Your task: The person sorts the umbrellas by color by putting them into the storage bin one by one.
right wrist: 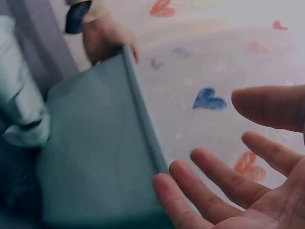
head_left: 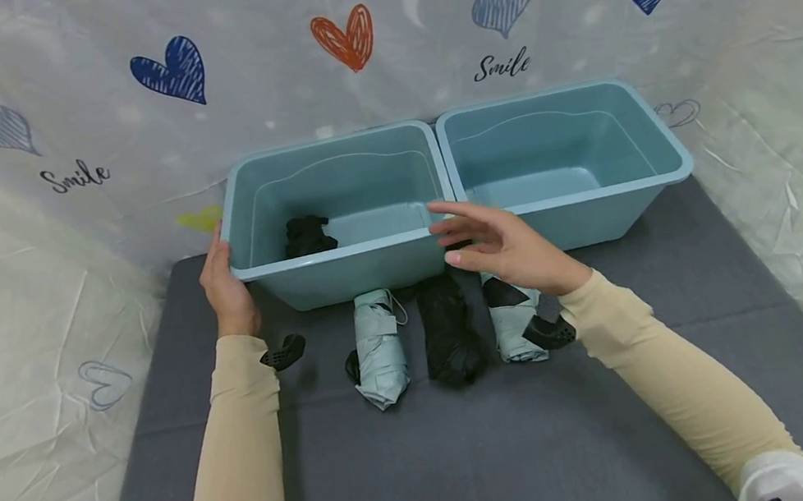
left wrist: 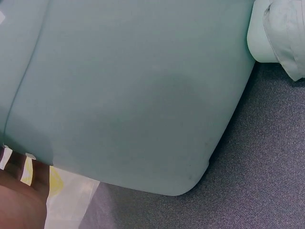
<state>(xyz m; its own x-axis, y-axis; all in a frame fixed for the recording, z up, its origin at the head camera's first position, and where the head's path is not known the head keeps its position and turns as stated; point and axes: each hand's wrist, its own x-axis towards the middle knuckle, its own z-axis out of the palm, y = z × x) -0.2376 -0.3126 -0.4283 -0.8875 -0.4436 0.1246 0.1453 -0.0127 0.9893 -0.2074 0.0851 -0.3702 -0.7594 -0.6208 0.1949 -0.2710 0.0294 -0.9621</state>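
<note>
left grip (head_left: 230, 296) kinda straight-fingered against the left bin (head_left: 359, 272), at its outer end, right grip (head_left: 501, 243) loosely spread, holding nothing, near that bin's front right corner, dark bundle (head_left: 307, 238) inside, folded umbrellas (head_left: 380, 348) in front on the grey surface (head_left: 433, 462)

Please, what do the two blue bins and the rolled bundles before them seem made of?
Left bin and right bin: probably moulded plastic, smooth and satin; corners are rounded and walls even.
Left pale bundle and right pale bundle: apparently thin synthetic fabric, judging by the creases and slight sheen.
Black bundle: likely similar cloth, visibly wrinkled, but too dark for certainty.
</note>
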